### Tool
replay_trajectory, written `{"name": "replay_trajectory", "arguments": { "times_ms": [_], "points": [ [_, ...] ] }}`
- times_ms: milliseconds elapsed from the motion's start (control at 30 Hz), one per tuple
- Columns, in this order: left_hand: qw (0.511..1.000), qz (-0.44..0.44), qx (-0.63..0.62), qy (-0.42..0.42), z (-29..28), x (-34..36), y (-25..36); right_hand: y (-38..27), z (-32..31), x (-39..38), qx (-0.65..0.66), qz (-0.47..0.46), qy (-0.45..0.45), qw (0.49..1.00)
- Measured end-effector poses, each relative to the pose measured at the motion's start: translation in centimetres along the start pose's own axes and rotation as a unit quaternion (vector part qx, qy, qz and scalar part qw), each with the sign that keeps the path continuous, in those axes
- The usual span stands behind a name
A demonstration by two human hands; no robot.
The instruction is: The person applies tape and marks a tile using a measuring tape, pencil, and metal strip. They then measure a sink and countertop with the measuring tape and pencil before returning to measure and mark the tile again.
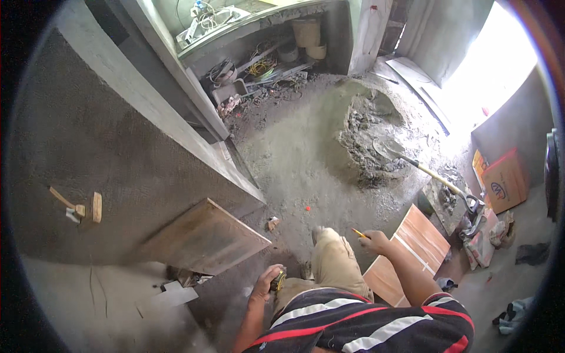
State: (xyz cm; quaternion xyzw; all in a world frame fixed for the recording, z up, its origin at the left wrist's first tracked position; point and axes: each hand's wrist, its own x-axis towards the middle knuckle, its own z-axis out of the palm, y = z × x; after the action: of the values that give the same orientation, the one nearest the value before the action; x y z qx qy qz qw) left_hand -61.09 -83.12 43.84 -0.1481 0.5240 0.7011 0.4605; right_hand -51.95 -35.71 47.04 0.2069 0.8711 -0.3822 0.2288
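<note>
My left hand [266,284] is closed around a small black and yellow tape measure [278,280], held beside my left thigh. No drawn-out blade can be made out. In front of my right knee, my right hand [375,243] grips a yellow pencil [358,233] whose tip points away to the left. Beneath my right forearm lie reddish-brown wooden panels [421,238], partly covered by the arm. A larger wooden board [206,238] stands tilted near the grey wall on my left.
Ahead on the floor, a shovel [435,175] rests with its blade in a heap of wet mortar [368,132]. A cardboard box [505,182] and bags [481,238] sit at the right. Buckets [306,33] and cables [261,66] fill the recess at the back.
</note>
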Motion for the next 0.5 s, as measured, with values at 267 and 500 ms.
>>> {"name": "replay_trajectory", "arguments": {
  "times_ms": [267, 500],
  "points": [
    [0.995, 0.011, 0.100, -0.023, 7.8, 11.5, 13.6, -13.0, -8.7, 15.4, 0.057, -0.068, -0.054, 0.995],
    [0.974, 0.031, 0.212, -0.074, 18.2, 27.6, 29.9, -17.9, -18.5, 31.7, 0.174, -0.037, -0.214, 0.960]
  ]
}}
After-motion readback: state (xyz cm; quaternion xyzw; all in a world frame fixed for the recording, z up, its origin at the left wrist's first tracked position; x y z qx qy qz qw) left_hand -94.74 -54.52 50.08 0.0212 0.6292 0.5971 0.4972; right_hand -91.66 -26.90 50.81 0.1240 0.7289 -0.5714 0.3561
